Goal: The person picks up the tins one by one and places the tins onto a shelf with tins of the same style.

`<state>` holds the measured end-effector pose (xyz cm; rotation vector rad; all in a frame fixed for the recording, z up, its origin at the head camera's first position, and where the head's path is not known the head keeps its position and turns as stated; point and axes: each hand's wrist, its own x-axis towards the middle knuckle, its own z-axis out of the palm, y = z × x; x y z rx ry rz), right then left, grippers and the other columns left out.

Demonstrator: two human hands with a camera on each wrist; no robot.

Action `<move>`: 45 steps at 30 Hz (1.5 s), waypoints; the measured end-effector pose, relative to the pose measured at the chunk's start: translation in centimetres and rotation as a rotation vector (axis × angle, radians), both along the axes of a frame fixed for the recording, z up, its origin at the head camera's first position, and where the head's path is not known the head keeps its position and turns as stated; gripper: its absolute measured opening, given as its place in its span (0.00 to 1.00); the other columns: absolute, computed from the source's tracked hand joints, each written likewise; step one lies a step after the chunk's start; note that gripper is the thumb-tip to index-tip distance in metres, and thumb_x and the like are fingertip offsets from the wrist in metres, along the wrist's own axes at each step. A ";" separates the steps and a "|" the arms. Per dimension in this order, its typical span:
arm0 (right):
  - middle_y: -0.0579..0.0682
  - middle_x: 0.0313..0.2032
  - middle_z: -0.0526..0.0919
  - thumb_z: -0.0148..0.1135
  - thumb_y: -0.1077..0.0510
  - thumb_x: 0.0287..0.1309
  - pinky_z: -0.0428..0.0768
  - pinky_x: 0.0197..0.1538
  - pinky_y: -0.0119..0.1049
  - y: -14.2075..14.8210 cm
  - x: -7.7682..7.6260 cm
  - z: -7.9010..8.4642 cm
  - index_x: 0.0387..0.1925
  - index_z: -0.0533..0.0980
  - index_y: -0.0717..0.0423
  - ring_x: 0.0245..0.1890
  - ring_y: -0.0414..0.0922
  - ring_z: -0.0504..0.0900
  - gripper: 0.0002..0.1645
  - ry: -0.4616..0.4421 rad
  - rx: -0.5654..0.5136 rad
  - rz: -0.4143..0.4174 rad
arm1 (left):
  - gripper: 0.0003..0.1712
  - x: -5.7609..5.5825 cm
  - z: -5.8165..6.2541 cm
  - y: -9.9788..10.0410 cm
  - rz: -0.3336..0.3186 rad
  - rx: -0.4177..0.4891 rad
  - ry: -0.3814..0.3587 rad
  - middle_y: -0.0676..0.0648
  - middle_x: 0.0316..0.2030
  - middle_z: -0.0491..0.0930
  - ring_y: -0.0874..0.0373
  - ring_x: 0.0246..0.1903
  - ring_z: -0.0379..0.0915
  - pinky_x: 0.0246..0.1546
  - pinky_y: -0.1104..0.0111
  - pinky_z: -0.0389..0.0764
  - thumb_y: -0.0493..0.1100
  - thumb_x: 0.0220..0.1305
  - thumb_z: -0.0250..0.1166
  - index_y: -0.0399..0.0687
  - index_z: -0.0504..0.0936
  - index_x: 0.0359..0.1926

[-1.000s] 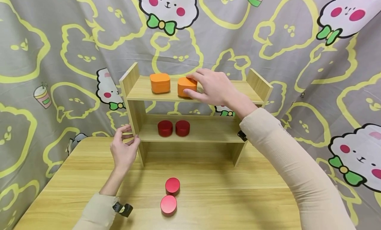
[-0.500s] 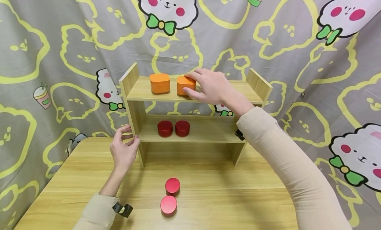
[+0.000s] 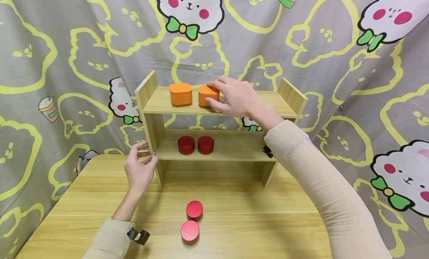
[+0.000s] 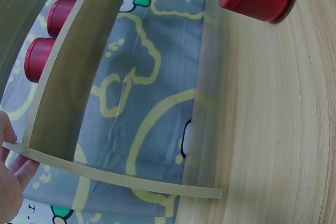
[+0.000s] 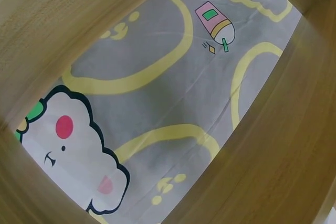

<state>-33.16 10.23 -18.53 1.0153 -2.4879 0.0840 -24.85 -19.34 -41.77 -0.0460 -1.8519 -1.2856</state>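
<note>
A small wooden shelf (image 3: 221, 112) stands on the table. My left hand (image 3: 140, 169) pinches its left side panel, thumb in front and fingers round the outer side; the left wrist view shows that hand (image 4: 13, 182) at the panel's edge. On the top board my right hand (image 3: 238, 97) grips a rounded orange box (image 3: 204, 99), its thumb on the front and fingers over the top. A second orange box (image 3: 181, 94) sits just left of it, a narrow gap between them. The right wrist view shows neither the hand nor the box.
Two dark red round tins (image 3: 186, 145) stand side by side on the middle board. Two more red tins (image 3: 190, 231) are on the table (image 3: 251, 221) in front, close together. A patterned curtain (image 3: 110, 47) hangs behind the shelf.
My right hand has shifted the orange box slightly left and back along the top board, narrowing the gap to the other box. The left hand has stayed in place.
</note>
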 end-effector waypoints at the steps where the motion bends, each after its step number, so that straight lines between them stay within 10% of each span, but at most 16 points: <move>1: 0.51 0.62 0.83 0.54 0.31 0.72 0.88 0.47 0.52 0.0 0.0 0.0 0.70 0.75 0.46 0.56 0.51 0.84 0.35 0.000 -0.002 -0.003 | 0.24 0.0 0.0 0.0 -0.001 0.000 0.000 0.33 0.48 0.86 0.80 0.36 0.77 0.38 0.89 0.85 0.22 0.56 0.67 0.30 0.81 0.56; 18: 0.51 0.76 0.71 0.55 0.25 0.69 0.91 0.46 0.55 0.9 1.2 -0.4 0.80 0.64 0.46 0.71 0.53 0.76 0.48 0.050 -0.009 0.033 | 0.24 -0.1 0.0 0.1 0.004 0.011 -0.008 0.35 0.48 0.86 0.78 0.36 0.78 0.38 0.89 0.84 0.22 0.56 0.66 0.30 0.81 0.56; 39: 0.57 0.66 0.81 0.66 0.33 0.63 0.88 0.57 0.55 4.2 4.5 -3.5 0.73 0.72 0.54 0.62 0.56 0.83 0.46 0.224 -0.145 0.176 | 0.24 0.0 0.1 0.2 0.010 0.019 -0.022 0.35 0.48 0.86 0.78 0.37 0.78 0.39 0.85 0.88 0.23 0.57 0.67 0.30 0.81 0.56; 45: 0.56 0.64 0.83 0.56 0.25 0.68 0.89 0.54 0.54 4.8 5.7 -4.8 0.71 0.74 0.54 0.58 0.55 0.85 0.46 0.266 -0.179 0.200 | 0.24 0.0 0.0 0.2 0.001 0.023 -0.025 0.35 0.49 0.85 0.78 0.37 0.78 0.39 0.87 0.86 0.23 0.57 0.66 0.30 0.80 0.56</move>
